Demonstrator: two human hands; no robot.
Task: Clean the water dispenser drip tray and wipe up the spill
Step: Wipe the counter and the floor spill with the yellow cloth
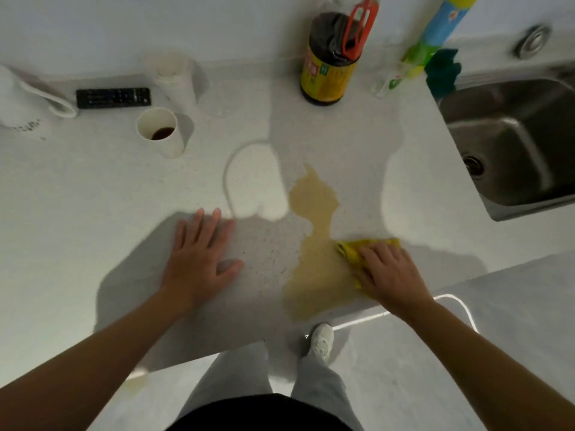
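A tan-brown spill [314, 244] runs across the white speckled counter [93, 197] from its middle down to the front edge. My right hand [389, 272] presses a yellow cloth [351, 248] flat on the spill's right side; most of the cloth is hidden under the palm. My left hand [199, 256] lies flat on the counter left of the spill, fingers spread, holding nothing. A small tan puddle [135, 382] shows on the floor below the counter edge. No drip tray can be made out.
A paper cup [160, 130] with dark liquid, a second cup [172, 73], a black remote [113, 97] and a white kettle [21, 104] stand back left. A dark sauce bottle [329, 66], a spray bottle [426, 45] and a green cloth [441, 73] stand behind. A steel sink [516, 135] lies right.
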